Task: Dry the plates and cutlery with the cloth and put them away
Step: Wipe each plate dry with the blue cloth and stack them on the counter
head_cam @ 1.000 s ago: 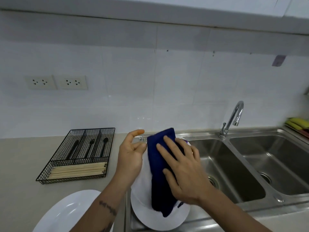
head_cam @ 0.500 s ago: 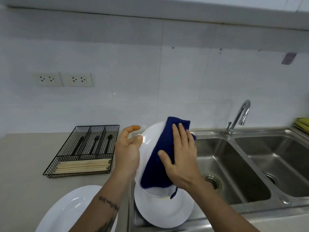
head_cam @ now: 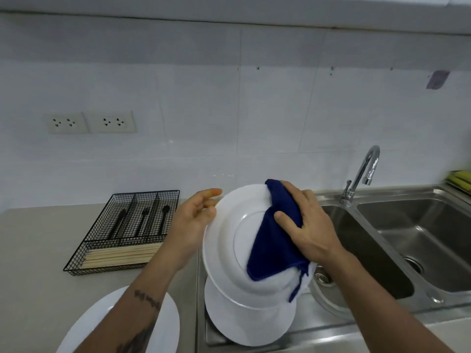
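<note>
A white plate (head_cam: pixel 229 240) is held tilted above the sink's drainboard, its underside ring facing me. My left hand (head_cam: pixel 193 222) grips its left rim. My right hand (head_cam: pixel 303 225) presses a dark blue cloth (head_cam: pixel 272 248) against the plate's right half, fingers curled over the cloth's top edge. Below it, another white plate (head_cam: pixel 247 322) lies on the drainboard. A third white plate (head_cam: pixel 102 324) rests on the counter at the bottom left, partly hidden by my left forearm.
A black wire cutlery tray (head_cam: pixel 102 238) with black cutlery and wooden chopsticks stands on the beige counter to the left. To the right lies a double steel sink (head_cam: pixel 420 240) with a tap (head_cam: pixel 362 171). Wall sockets (head_cam: pixel 91 122) sit above the counter.
The plate has been lifted higher and turned more upright. My right hand has slid the cloth up and to the right across it.
</note>
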`<act>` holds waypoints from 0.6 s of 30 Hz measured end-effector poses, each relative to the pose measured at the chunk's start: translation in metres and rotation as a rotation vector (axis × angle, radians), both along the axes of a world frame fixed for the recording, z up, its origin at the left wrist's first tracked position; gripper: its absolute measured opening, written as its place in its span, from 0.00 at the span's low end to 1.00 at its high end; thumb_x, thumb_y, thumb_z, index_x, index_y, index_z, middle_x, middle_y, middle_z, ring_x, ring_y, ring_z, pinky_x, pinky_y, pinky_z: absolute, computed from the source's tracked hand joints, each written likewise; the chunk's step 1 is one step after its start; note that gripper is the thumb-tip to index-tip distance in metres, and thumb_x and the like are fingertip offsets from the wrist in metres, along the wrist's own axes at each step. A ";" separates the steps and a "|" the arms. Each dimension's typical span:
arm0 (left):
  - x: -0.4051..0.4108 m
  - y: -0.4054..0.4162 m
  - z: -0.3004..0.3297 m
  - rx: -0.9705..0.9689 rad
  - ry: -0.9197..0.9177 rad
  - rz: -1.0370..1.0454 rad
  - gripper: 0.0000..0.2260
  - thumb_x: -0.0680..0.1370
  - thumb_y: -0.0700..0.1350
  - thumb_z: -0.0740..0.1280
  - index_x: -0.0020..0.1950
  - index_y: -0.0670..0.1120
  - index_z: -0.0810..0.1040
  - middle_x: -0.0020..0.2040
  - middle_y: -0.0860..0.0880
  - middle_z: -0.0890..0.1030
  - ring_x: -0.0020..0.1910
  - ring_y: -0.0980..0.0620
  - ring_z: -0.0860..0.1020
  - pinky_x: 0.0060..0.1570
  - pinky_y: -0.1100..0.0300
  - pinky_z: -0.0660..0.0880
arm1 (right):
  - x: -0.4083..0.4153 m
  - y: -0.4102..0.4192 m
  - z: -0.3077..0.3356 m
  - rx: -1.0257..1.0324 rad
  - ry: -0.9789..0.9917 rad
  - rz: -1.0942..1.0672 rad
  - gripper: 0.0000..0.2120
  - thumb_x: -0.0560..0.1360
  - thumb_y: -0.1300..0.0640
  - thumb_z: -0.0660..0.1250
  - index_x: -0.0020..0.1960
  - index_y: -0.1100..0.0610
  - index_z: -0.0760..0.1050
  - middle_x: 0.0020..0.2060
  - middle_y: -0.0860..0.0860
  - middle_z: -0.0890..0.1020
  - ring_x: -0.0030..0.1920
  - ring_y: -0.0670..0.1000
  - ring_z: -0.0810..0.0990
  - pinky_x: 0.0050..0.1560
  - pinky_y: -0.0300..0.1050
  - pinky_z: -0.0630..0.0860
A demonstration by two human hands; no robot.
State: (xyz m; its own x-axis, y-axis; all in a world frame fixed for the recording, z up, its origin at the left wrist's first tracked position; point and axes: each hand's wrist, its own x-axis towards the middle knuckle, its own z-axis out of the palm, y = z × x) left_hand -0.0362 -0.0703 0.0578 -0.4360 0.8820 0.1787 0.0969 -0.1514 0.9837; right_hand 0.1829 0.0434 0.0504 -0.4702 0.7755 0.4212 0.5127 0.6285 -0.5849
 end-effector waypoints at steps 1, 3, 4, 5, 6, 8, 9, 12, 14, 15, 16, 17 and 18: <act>0.000 0.003 0.000 -0.027 0.043 -0.028 0.18 0.80 0.32 0.62 0.58 0.53 0.81 0.52 0.52 0.83 0.49 0.56 0.81 0.47 0.65 0.76 | 0.002 -0.002 0.003 0.028 -0.053 0.028 0.32 0.69 0.33 0.56 0.72 0.34 0.55 0.53 0.43 0.70 0.50 0.45 0.74 0.51 0.46 0.73; 0.005 0.006 -0.002 -0.051 0.096 -0.056 0.18 0.80 0.34 0.62 0.56 0.55 0.83 0.57 0.53 0.83 0.55 0.56 0.81 0.54 0.62 0.76 | 0.002 -0.006 0.006 0.082 -0.127 0.073 0.33 0.69 0.33 0.56 0.73 0.34 0.55 0.53 0.42 0.69 0.51 0.46 0.73 0.52 0.48 0.74; 0.009 0.007 -0.005 -0.034 0.090 -0.050 0.18 0.80 0.33 0.62 0.55 0.54 0.84 0.58 0.53 0.83 0.57 0.54 0.81 0.56 0.60 0.76 | 0.001 -0.009 0.007 0.113 -0.150 0.085 0.33 0.69 0.33 0.56 0.73 0.35 0.54 0.53 0.42 0.69 0.51 0.46 0.72 0.53 0.48 0.73; 0.012 0.009 -0.007 -0.010 0.061 -0.032 0.17 0.80 0.32 0.62 0.53 0.52 0.85 0.58 0.51 0.84 0.58 0.51 0.81 0.58 0.58 0.76 | 0.001 -0.011 0.006 0.144 -0.160 0.085 0.33 0.69 0.34 0.56 0.73 0.35 0.54 0.54 0.42 0.68 0.53 0.46 0.71 0.54 0.47 0.73; 0.014 0.010 -0.009 0.011 0.010 -0.021 0.16 0.79 0.31 0.63 0.53 0.49 0.85 0.57 0.50 0.84 0.58 0.49 0.81 0.59 0.56 0.76 | 0.002 -0.012 0.006 0.167 -0.159 0.075 0.33 0.70 0.35 0.57 0.74 0.36 0.54 0.56 0.42 0.68 0.55 0.46 0.70 0.55 0.46 0.72; 0.019 0.014 -0.009 0.027 -0.101 -0.004 0.14 0.79 0.31 0.63 0.53 0.46 0.84 0.55 0.49 0.85 0.54 0.50 0.82 0.56 0.56 0.79 | 0.003 -0.013 0.001 0.200 -0.121 0.043 0.32 0.72 0.38 0.57 0.75 0.39 0.55 0.64 0.44 0.67 0.62 0.47 0.67 0.63 0.44 0.67; 0.022 0.014 -0.009 0.029 -0.150 0.008 0.14 0.79 0.31 0.63 0.53 0.47 0.83 0.52 0.50 0.86 0.51 0.52 0.83 0.53 0.58 0.80 | 0.004 -0.014 -0.004 0.206 -0.077 0.028 0.31 0.73 0.39 0.57 0.75 0.40 0.56 0.69 0.45 0.65 0.67 0.48 0.64 0.67 0.43 0.61; 0.025 0.014 -0.010 0.031 -0.305 0.067 0.13 0.79 0.33 0.63 0.53 0.48 0.83 0.48 0.51 0.86 0.44 0.53 0.84 0.45 0.61 0.82 | 0.006 -0.025 -0.026 0.130 0.093 -0.056 0.30 0.75 0.43 0.56 0.76 0.43 0.56 0.77 0.45 0.56 0.76 0.47 0.53 0.75 0.47 0.51; 0.025 0.014 -0.013 0.036 -0.389 0.092 0.13 0.80 0.33 0.62 0.53 0.49 0.83 0.48 0.50 0.86 0.43 0.52 0.83 0.44 0.59 0.81 | 0.005 -0.037 -0.041 0.073 0.156 -0.137 0.30 0.76 0.44 0.55 0.77 0.42 0.53 0.78 0.44 0.52 0.77 0.48 0.49 0.76 0.55 0.51; 0.025 0.016 -0.016 0.029 -0.413 0.104 0.14 0.80 0.34 0.62 0.54 0.49 0.83 0.50 0.50 0.86 0.44 0.52 0.83 0.46 0.57 0.81 | 0.003 -0.044 -0.045 0.084 0.149 -0.162 0.31 0.76 0.44 0.55 0.77 0.43 0.52 0.78 0.44 0.52 0.77 0.49 0.47 0.76 0.57 0.50; 0.028 0.017 -0.017 0.020 -0.435 0.111 0.14 0.80 0.34 0.62 0.54 0.50 0.83 0.52 0.49 0.86 0.46 0.50 0.83 0.50 0.54 0.80 | 0.000 -0.051 -0.048 0.133 0.110 -0.159 0.31 0.76 0.45 0.55 0.77 0.45 0.53 0.78 0.45 0.52 0.77 0.50 0.47 0.76 0.58 0.49; 0.032 0.018 -0.018 0.010 -0.451 0.115 0.15 0.80 0.34 0.62 0.54 0.50 0.83 0.54 0.49 0.85 0.49 0.49 0.83 0.55 0.51 0.78 | -0.004 -0.057 -0.048 0.204 0.052 -0.124 0.31 0.75 0.46 0.56 0.77 0.47 0.54 0.78 0.47 0.52 0.78 0.52 0.47 0.76 0.58 0.48; 0.036 0.017 -0.019 -0.002 -0.463 0.113 0.15 0.80 0.34 0.62 0.54 0.51 0.83 0.56 0.49 0.85 0.53 0.47 0.82 0.60 0.49 0.76 | -0.010 -0.062 -0.048 0.265 -0.005 -0.067 0.31 0.75 0.48 0.57 0.77 0.49 0.56 0.78 0.49 0.53 0.78 0.53 0.47 0.75 0.59 0.48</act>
State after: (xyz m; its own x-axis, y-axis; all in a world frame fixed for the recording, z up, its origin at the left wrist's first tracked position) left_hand 0.0001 -0.0533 0.0385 -0.5626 0.8246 -0.0591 -0.3362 -0.1629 0.9276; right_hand 0.1725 -0.0188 0.0023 -0.4245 0.6681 0.6111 0.5606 0.7239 -0.4020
